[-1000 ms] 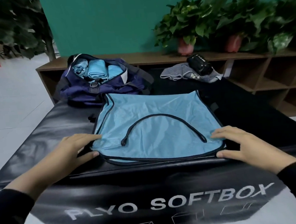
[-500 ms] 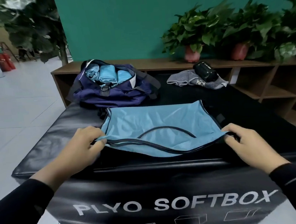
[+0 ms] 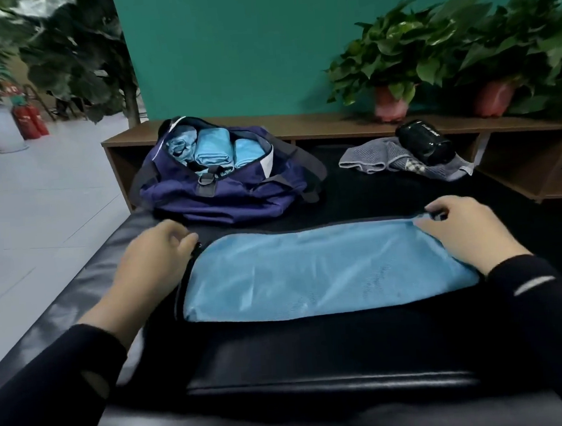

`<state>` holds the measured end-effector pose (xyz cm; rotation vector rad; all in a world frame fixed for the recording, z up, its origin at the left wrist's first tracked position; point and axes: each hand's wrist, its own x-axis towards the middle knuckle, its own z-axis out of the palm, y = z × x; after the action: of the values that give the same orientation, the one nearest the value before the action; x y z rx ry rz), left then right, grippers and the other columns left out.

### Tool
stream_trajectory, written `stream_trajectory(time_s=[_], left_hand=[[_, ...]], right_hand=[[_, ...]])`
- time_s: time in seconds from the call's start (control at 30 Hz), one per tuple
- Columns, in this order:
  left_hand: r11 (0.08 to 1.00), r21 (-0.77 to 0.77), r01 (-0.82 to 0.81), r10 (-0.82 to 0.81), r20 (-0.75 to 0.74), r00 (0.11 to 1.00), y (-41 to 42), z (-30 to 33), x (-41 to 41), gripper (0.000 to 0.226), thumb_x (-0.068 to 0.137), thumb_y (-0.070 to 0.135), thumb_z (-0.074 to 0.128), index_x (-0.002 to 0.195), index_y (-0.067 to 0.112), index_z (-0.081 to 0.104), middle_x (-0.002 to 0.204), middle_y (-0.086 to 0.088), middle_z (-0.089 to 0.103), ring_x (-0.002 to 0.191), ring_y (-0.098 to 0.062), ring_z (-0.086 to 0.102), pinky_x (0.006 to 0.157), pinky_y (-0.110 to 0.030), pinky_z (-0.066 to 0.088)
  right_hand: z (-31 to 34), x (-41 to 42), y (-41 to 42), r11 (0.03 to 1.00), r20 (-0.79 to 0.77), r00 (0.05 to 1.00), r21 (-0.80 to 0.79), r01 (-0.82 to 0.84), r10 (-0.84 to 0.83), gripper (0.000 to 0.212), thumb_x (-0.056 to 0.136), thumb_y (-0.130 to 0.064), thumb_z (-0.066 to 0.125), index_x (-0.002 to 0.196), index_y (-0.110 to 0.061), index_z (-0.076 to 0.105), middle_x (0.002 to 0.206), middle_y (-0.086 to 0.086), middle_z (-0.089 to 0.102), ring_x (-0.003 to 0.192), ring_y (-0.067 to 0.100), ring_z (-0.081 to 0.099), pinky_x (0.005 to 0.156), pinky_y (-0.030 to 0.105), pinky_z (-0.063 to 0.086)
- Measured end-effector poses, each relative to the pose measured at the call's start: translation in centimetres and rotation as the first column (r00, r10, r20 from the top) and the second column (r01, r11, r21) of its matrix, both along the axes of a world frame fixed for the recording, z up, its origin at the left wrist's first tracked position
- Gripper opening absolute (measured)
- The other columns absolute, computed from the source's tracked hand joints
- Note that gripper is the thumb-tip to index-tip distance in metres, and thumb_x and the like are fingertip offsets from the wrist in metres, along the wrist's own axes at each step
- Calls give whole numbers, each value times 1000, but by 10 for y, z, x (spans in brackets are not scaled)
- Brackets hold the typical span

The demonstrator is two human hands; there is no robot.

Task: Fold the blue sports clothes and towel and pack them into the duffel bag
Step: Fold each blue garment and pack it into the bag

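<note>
A light blue mesh sports top lies folded in half on the black soft box. My left hand pinches its far left corner by the dark trim. My right hand pinches the far right corner, fingers curled over the edge. Behind the top stands the open navy duffel bag, with three folded or rolled blue items inside it. A grey towel lies at the back right of the box.
A black cylindrical bottle rests on the grey towel. A low wooden shelf unit runs behind the box, with potted plants on top. Grey tiled floor lies to the left.
Both hands lifted the near edge of the blue top and carried it forward onto the far edge, folding it in half. The view moved closer.
</note>
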<state>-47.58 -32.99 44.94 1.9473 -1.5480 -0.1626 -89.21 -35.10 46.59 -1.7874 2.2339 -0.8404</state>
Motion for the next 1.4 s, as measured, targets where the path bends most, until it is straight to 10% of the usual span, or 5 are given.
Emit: stream_trajectory(time_s=[0.33, 0.53, 0.93, 1.23, 1.4], left_hand=[[803, -72, 592, -527, 379, 761, 15, -22, -120, 40, 99, 38, 43, 120, 17, 70, 119, -4, 71, 106, -29, 67, 88, -44, 56], [769, 318, 554, -639, 372, 673, -3, -46, -125, 54, 107, 49, 26, 158, 32, 25, 168, 9, 11, 155, -9, 5, 125, -43, 8], [776, 433, 459, -615, 355, 705, -16, -39, -69, 67, 98, 69, 18, 159, 44, 6, 165, 22, -10, 153, -4, -11, 125, -40, -7], [871, 146, 469, -491, 265, 830, -18, -31, -46, 36, 105, 39, 46, 141, 35, 48, 161, 12, 33, 142, -10, 38, 120, -30, 14], [918, 52, 392, -383, 364, 849, -25, -32, -33, 10, 99, 28, 53, 95, 30, 62, 115, 11, 71, 100, -18, 63, 90, -29, 35]], right_hand=[[-30, 106, 36, 916, -219, 896, -19, -400, 386, 31, 107, -24, 40, 126, -14, 62, 131, 5, 61, 122, 26, 58, 104, 45, 44], [-62, 97, 31, 878, -298, 840, 313, -362, 453, 67, 104, -56, 13, 162, -23, 6, 170, -10, -2, 155, 6, -6, 127, 43, -3], [-54, 26, 11, 906, -338, 882, 376, -194, 329, 78, 99, -67, 9, 163, -23, 0, 169, -11, -8, 153, 2, -9, 126, 35, -9], [-40, 47, 33, 957, -166, 953, -100, -273, 255, 39, 99, -52, 46, 126, -32, 66, 132, -19, 61, 117, 1, 55, 100, 23, 40], [-34, 82, 58, 945, -250, 916, 175, -277, 315, 30, 97, -60, 45, 88, -34, 56, 84, -12, 58, 79, 10, 57, 71, 33, 48]])
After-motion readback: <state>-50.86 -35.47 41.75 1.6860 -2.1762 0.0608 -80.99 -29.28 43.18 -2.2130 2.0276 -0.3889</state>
